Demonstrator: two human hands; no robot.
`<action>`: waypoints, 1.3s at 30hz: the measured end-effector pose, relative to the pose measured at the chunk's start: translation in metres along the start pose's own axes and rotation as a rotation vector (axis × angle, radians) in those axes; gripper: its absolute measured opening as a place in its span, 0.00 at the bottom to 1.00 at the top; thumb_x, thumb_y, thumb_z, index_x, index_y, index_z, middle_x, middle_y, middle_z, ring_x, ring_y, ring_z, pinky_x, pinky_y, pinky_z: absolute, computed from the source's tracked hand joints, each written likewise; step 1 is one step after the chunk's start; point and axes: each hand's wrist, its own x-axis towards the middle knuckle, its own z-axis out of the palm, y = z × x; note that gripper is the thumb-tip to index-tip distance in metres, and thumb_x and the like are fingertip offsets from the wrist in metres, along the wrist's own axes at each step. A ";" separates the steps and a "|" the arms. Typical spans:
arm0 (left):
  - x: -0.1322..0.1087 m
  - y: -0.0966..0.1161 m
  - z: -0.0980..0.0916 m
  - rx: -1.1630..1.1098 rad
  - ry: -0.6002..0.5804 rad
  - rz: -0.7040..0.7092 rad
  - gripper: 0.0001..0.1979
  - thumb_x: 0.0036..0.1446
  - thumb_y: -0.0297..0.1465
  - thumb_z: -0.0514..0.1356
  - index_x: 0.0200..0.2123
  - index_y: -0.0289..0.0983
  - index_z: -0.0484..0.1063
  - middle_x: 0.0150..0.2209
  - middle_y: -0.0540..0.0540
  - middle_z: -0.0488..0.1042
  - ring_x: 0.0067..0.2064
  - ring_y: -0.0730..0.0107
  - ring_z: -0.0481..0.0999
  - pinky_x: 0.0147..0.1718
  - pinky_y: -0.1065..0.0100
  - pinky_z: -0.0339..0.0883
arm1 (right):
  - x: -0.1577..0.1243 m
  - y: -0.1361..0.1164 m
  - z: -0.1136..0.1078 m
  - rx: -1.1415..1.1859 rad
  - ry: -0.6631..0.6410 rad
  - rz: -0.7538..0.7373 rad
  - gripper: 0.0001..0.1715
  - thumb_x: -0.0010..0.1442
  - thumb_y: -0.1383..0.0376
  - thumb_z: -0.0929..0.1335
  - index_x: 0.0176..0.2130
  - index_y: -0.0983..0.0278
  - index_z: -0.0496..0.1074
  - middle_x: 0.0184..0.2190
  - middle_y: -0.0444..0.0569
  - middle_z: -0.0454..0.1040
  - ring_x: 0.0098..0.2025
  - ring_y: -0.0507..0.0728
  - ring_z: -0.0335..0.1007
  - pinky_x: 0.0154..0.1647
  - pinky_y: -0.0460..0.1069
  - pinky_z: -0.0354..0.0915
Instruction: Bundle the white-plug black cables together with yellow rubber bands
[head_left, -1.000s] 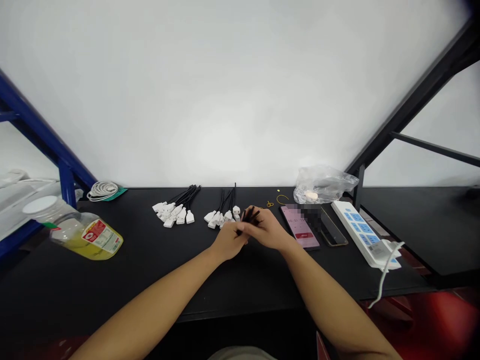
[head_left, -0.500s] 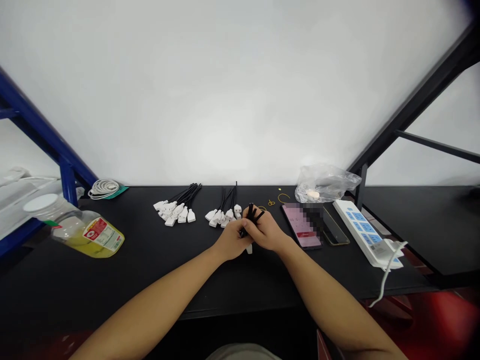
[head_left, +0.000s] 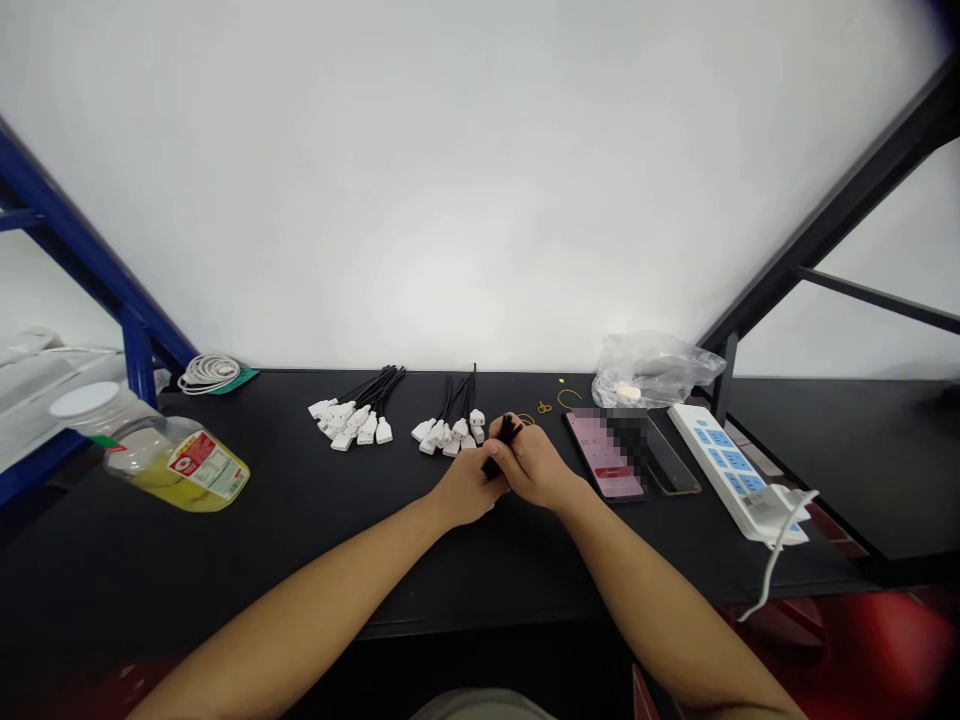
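So, what has the person got between the left hand (head_left: 463,490) and the right hand (head_left: 534,466)?

A short bunch of black leads (head_left: 504,438), held low over the table (head_left: 300,570).

Which way does it lie?

On a slant. Its long axis runs from down inside the left hand's curl, up and to the right, and the top end sticks out past the right hand toward the table's far edge.

Which hand is nearer to it?

Both touch it, and the hands meet each other as well. More of its visible length sits against the right hand, though, so I'd call that one nearer.

Are the hands open at all?

No, both are closed around the leads, curled in close. How hard they're squeezing, I can't tell. The lower end is buried in the left hand, so I can't see whether a plug is on it.

What's lying around them?

Just left of the hands is a cluster of white plugs (head_left: 448,433) with black leads fanning away from it, and a second cluster (head_left: 352,425) lies farther left. Just right of the right hand, a phone (head_left: 604,455) lies flat with its pink screen up, and a thin yellow wire (head_left: 568,397) curls on the table beyond it.
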 end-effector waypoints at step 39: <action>0.005 0.007 -0.017 -0.116 0.286 -0.102 0.26 0.64 0.49 0.53 0.20 0.38 0.67 0.21 0.47 0.71 0.27 0.69 0.71 0.32 0.67 0.67 | 0.017 0.067 0.037 0.039 -0.053 0.296 0.17 0.61 0.64 0.69 0.50 0.59 0.76 0.43 0.48 0.78 0.45 0.56 0.73 0.47 0.50 0.65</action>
